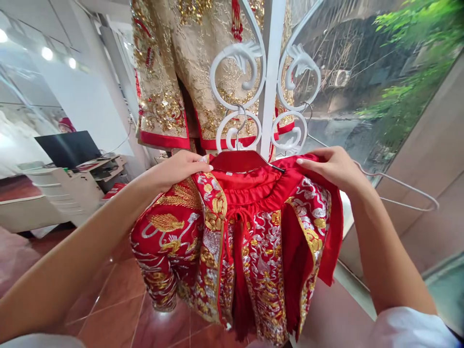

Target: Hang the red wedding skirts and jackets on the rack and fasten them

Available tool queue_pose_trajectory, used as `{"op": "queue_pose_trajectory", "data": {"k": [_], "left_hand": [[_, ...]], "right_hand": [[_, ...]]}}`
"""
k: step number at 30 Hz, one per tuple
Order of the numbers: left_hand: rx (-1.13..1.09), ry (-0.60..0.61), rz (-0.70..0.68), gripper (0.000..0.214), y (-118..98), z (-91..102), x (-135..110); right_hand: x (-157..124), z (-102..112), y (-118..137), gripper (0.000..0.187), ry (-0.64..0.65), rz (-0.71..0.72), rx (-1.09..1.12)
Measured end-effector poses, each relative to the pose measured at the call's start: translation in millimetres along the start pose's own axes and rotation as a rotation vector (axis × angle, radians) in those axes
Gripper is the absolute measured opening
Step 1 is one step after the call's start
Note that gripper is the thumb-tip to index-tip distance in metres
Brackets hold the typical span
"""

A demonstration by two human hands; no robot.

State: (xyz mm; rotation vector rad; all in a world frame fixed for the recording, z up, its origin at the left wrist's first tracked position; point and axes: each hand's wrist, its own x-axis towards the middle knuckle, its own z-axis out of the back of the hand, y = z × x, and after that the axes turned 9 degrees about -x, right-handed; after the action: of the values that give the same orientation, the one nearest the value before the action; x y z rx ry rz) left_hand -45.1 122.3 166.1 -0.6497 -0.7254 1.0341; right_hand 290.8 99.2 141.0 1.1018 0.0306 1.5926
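A red garment [250,241] with gold and silver embroidery hangs on a red hanger [239,162], hooked on a white scrolled metal stand [268,82]. My left hand [181,169] pinches the garment's top edge on the left, fingers closed on the cloth. At the right of the top edge, my right hand [335,166] grips the red fabric the same way. Behind the stand hangs a cream and gold embroidered garment [174,72] with red trim.
An empty wire hanger [402,193] sticks out at the right, by a large window [362,87]. A white desk [72,186] with a dark monitor [67,147] stands at the left. The floor has reddish tiles [119,295].
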Motion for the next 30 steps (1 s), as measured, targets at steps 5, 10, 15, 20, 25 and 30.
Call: {"op": "queue_pose_trajectory", "data": {"k": [5,10,15,20,25,30], "left_hand": [[-0.154,-0.035,0.037,0.022,-12,10.2,-10],[-0.173,0.010,0.079,0.029,-26,12.9,-6],[0.018,-0.167,-0.105,0.038,-25,-1.0,8],[0.485,-0.466,-0.339,0.032,-27,-20.1,-2],[0.734,-0.511,-0.464,0.038,-68,-46.0,-12],[0.668,-0.098,-0.728,0.040,-118,-92.5,55]], "right_hand": [[4,-26,9,0.009,-0.423,0.090,0.127],[4,-48,10,0.004,-0.729,0.103,0.159],[4,-49,-8,0.009,-0.837,0.139,-0.092],[2,-34,-24,0.014,-0.822,0.244,-0.328],[8,-20,-21,0.014,-0.771,0.333,-0.382],[9,-14,-16,0.014,-0.737,0.389,-0.378]]}}
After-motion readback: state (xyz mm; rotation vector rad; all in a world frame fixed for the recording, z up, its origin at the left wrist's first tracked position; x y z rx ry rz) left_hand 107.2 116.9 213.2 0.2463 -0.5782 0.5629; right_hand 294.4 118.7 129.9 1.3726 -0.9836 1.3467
